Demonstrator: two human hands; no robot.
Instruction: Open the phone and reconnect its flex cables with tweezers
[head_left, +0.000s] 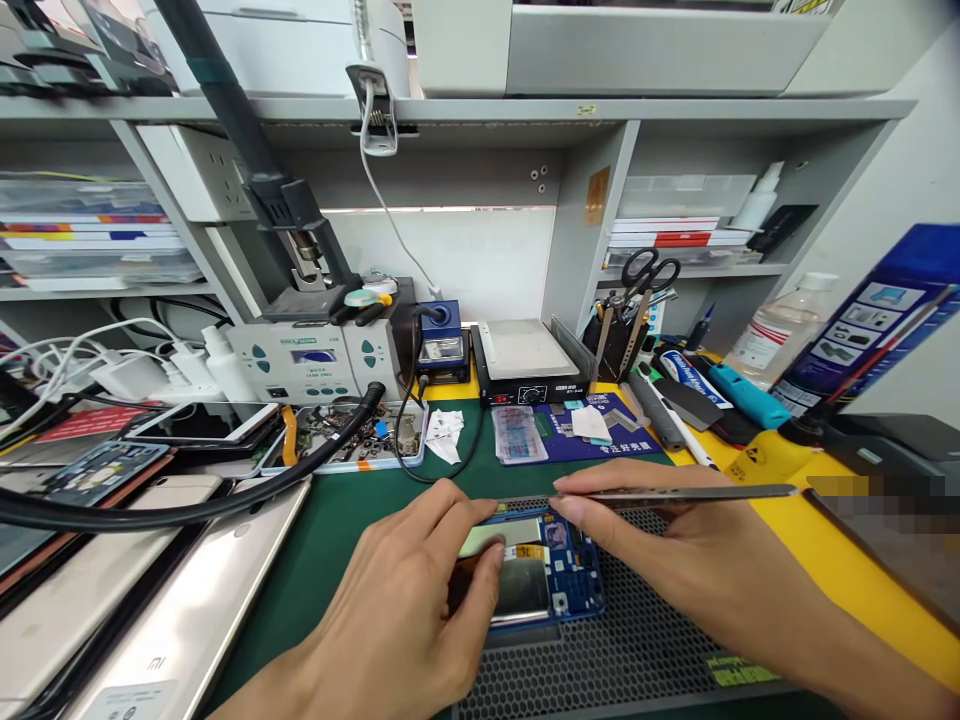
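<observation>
An opened phone (551, 585) with a blue inner frame and a silver battery lies on a dark perforated mat (645, 640) in front of me. My left hand (405, 610) rests over its left side, thumb and fingers pressing on a pale strip at the top edge. My right hand (675, 545) pinches a pair of metal tweezers (675, 493) held flat, their tips at the phone's upper edge near the circuit board.
Several phone backs (142, 610) lie at the left under a thick black hose (187, 505). A rework station (311, 360), a hot plate (525, 360), a parts tray (360, 440), a tool holder with scissors (630, 320) and a bottle (780, 330) stand behind.
</observation>
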